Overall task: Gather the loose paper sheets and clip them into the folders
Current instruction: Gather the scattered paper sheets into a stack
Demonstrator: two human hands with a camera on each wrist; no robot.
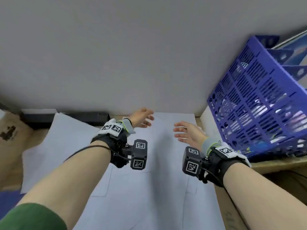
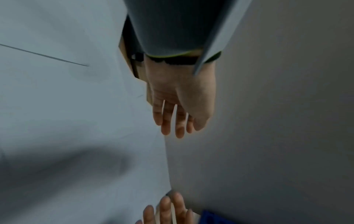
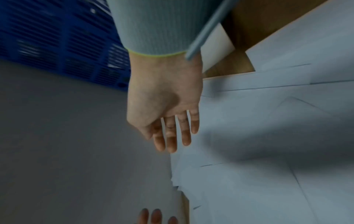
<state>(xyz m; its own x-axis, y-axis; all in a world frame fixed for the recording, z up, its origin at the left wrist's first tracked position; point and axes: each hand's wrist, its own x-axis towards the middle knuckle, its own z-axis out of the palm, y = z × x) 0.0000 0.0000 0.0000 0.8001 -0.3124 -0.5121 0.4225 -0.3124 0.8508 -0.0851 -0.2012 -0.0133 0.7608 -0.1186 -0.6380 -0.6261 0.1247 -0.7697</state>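
Observation:
Several white paper sheets [image 1: 149, 188] lie overlapped on the table, reaching back to the grey wall. Another sheet [image 1: 54, 146] lies skewed at the left. My left hand [image 1: 147, 121] hovers over the sheets' far edge near the wall, fingers straight and spread, holding nothing. My right hand [image 1: 178, 132] faces it a short way to the right, also spread and holding nothing. In the left wrist view the left hand [image 2: 176, 130] hangs at the paper's [image 2: 76, 121] edge. The right wrist view shows the right hand [image 3: 172, 144] above the paper [image 3: 268, 136]. Folders [image 1: 295, 45] stand in a blue rack.
The blue slatted file rack [image 1: 259, 97] stands at the right on a raised wooden ledge [image 1: 274, 163]. A black bar [image 1: 69, 117] lies along the wall at the back left, beside a brown cardboard box [image 1: 13, 130]. A blue surface [image 1: 8, 201] shows at the lower left.

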